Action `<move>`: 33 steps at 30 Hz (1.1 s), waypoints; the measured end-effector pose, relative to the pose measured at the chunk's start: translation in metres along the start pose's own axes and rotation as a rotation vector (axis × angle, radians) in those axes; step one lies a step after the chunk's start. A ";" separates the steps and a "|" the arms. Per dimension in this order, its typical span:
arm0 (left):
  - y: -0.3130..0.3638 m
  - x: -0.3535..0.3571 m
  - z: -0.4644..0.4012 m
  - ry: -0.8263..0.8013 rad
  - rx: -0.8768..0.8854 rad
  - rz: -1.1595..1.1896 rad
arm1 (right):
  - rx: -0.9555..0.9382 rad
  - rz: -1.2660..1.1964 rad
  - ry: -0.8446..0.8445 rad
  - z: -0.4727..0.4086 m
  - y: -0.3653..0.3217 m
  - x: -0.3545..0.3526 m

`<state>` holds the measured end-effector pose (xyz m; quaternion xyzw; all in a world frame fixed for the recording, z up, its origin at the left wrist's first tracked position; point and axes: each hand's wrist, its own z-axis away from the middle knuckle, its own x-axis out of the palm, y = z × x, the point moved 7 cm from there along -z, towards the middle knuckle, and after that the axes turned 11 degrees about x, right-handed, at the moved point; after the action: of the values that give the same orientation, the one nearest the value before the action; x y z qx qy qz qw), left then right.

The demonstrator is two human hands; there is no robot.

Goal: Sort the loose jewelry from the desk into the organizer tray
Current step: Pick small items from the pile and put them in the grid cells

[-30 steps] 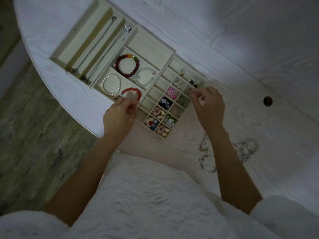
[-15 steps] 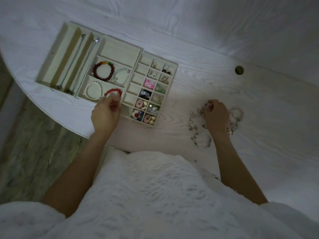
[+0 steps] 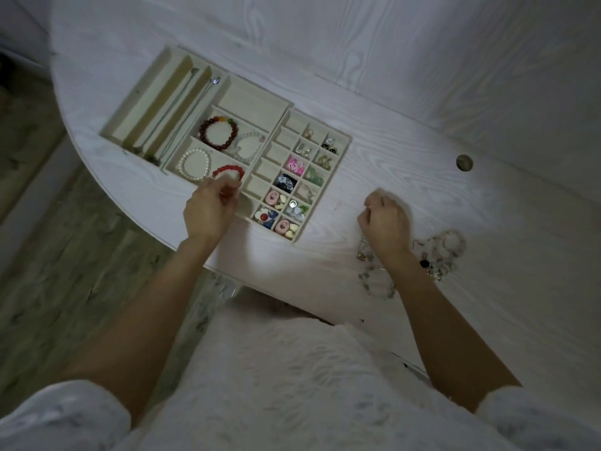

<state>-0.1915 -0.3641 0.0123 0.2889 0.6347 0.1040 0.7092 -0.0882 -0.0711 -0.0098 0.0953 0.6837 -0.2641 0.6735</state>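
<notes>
While both hands are working apart, a small piece is riding toward the tray (image 3: pixel 344 148) and could slip.

Right hand (image 3: pixel 385 222) is hovering over the desk (image 3: pixel 487 206) between tray and loose pile (image 3: pixel 439 252), fingers curled together, seemingly pinching something tiny; what it is, I cannot tell. Left hand (image 3: pixel 208 213) is resting at the tray's near edge, fingers curled beside the red bracelet (image 3: pixel 227 172); whether it is gripping it is unclear. Risks I am judging: the tiny piece dropping onto pale wood in dim light, landing in an already filled cell, or the forearm dragging the pile.
</notes>
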 end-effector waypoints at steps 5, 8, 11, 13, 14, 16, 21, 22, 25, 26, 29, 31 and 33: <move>-0.003 0.002 0.003 0.022 -0.007 0.037 | -0.071 -0.103 -0.055 -0.001 -0.014 0.007; -0.008 0.004 0.003 0.050 0.009 0.076 | -0.096 -0.214 -0.062 -0.003 -0.018 0.009; -0.011 0.005 0.003 0.065 0.007 0.083 | -0.019 -0.185 -0.087 -0.008 -0.015 0.016; -0.014 0.007 0.003 0.070 0.002 0.092 | -0.028 -0.100 -0.044 -0.010 -0.017 0.015; -0.014 0.007 0.003 0.072 0.004 0.098 | -0.046 -0.083 -0.016 -0.012 -0.019 0.011; -0.016 0.008 0.003 0.068 0.000 0.119 | -0.045 -0.165 0.009 -0.018 -0.031 -0.004; -0.018 0.008 0.003 0.071 -0.003 0.145 | -0.011 -0.500 -0.030 -0.079 -0.097 -0.028; -0.018 0.008 0.003 0.077 0.001 0.151 | -0.041 -0.473 -0.065 -0.095 -0.114 -0.023; -0.020 0.007 0.002 0.096 0.006 0.167 | -0.226 -0.211 -0.095 -0.128 -0.156 -0.005; -0.020 0.008 0.003 0.098 0.007 0.168 | -0.270 -0.126 -0.088 -0.134 -0.164 0.001; -0.021 0.009 0.003 0.106 -0.014 0.177 | -0.326 -0.033 -0.094 -0.145 -0.170 0.012; -0.021 0.008 0.004 0.111 -0.017 0.182 | -0.285 -0.105 -0.112 -0.146 -0.164 0.010; -0.021 0.008 0.004 0.112 -0.003 0.187 | -0.239 -0.219 -0.095 -0.149 -0.155 0.004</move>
<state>-0.1911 -0.3778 -0.0054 0.3393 0.6434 0.1867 0.6603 -0.2933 -0.1293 0.0150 -0.0734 0.6839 -0.2570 0.6789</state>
